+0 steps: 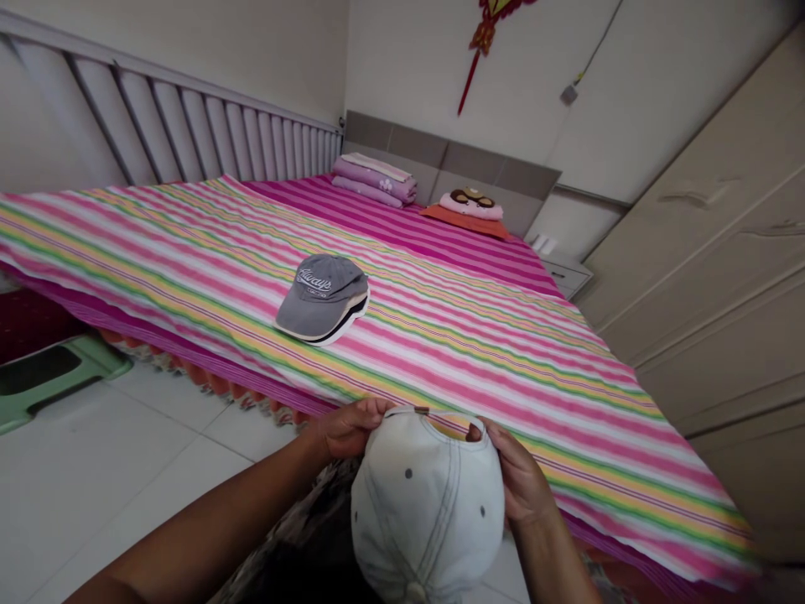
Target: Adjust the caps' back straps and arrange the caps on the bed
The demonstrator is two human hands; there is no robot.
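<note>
Fingers (368,413) of the left hand (345,429) pinched the back strap of a white cap (428,503), while those of the right hand (521,482) curled around the cap's right rim beside the strap opening. Both hands were closed on the cap, which was held in the air just short of the bed's near edge, crown toward the camera and back opening toward the bed (503,352). Judged from this pose, the white cap was in hand and not yet set down. Farther out, a grey cap (322,295) lay on the striped sheet, stacked on what appeared to be further caps, well apart from the hands. At the headboard lay folded bedding (376,178) and a pillow (470,205). A wardrobe (723,277) stood to the right, and a green stool (50,377) on the floor to the left.
</note>
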